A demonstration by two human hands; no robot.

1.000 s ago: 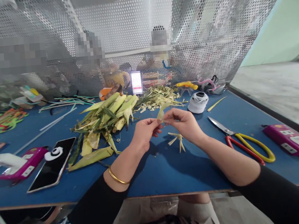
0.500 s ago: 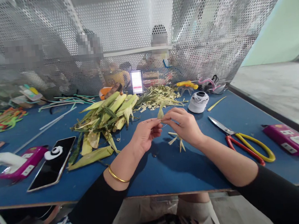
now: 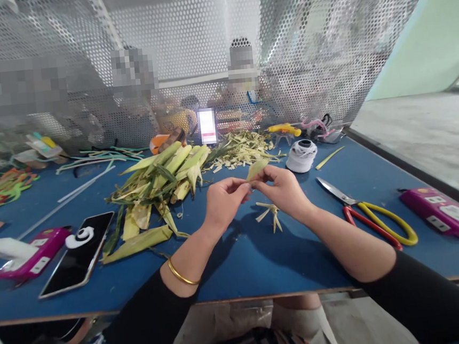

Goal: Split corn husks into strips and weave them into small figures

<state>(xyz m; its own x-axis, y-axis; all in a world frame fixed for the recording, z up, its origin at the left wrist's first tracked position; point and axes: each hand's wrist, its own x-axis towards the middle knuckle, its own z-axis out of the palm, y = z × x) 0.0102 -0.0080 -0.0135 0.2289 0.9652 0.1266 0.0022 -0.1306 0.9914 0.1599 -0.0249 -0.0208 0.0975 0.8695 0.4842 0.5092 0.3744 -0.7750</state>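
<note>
Between my two hands is a small pale green piece of corn husk (image 3: 256,169), its broad end pointing up and to the right. My left hand (image 3: 226,201) pinches its lower end with thumb and fingertips. Right beside it, my right hand (image 3: 281,189) has its thumb and fingers closed on the same piece. The fingertips of both hands nearly meet, and the part inside them is hidden. Below my right hand, a small figure of tied husk strips (image 3: 272,214) lies on the blue table (image 3: 241,267). A heap of corn husks (image 3: 165,177) lies to the left.
Scissors with red and yellow handles (image 3: 367,213) lie on the right, near a purple power strip (image 3: 442,209). A spool of white thread (image 3: 301,156) stands behind my right hand. A phone (image 3: 78,260) lies on the left. Chopped husk (image 3: 247,148) is piled before a perforated metal screen (image 3: 189,31).
The husk piece has tipped from upright to leaning right, and more of its broad side shows. Both hands stay close together on it. The view has shifted slightly.
</note>
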